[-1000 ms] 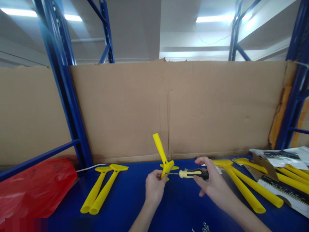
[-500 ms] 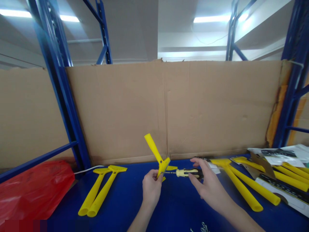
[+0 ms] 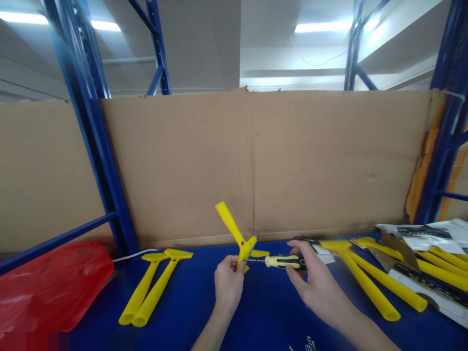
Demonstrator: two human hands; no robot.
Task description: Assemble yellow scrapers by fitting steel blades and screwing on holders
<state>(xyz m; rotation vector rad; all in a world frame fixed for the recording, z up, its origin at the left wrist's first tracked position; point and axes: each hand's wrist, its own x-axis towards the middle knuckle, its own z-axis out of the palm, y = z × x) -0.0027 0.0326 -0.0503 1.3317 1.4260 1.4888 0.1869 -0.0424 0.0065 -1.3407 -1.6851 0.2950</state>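
My left hand [image 3: 229, 282] is closed on the head end of a yellow scraper [image 3: 228, 222], whose hollow handle points up and to the left. A screwdriver [image 3: 285, 262] with a cream and black handle lies level, its shaft reaching the scraper's head near my left fingertips. My right hand [image 3: 318, 278] has its thumb and fingers around the back of the screwdriver's handle. Behind the shaft, another yellow piece [image 3: 260, 253] lies on the table, partly hidden. My fingers hide exactly where the tip meets the scraper.
Two yellow scrapers [image 3: 157, 287] lie on the blue table [image 3: 197, 312] at left, beside a red plastic bag [image 3: 54, 287]. More yellow scrapers [image 3: 376, 282] and printed packaging [image 3: 431, 287] lie at right. Small metal parts [image 3: 310, 343] are near the front edge. Cardboard [image 3: 190, 165] stands behind.
The scraper and screwdriver have shifted very slightly left, and the scraper's handle leans a little further left. Both hands keep their holds.
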